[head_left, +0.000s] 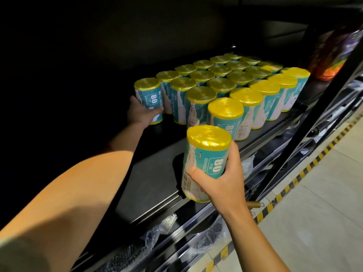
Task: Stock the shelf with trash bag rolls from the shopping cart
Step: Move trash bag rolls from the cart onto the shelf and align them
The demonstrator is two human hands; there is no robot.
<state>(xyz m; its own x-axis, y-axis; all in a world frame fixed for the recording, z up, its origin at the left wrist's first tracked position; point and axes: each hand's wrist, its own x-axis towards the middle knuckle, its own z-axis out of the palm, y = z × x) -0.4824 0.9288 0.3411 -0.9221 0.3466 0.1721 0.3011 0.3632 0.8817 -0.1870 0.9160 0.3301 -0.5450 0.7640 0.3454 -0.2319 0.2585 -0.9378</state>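
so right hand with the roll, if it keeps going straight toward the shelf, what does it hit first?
Probably the nearest standing roll at the front of the row, directly beyond the held roll in the right hand. Depth is unclear; bare shelf lies just left.

rolls (222,83) in rows on shelf (157,173), floor (324,203) at right
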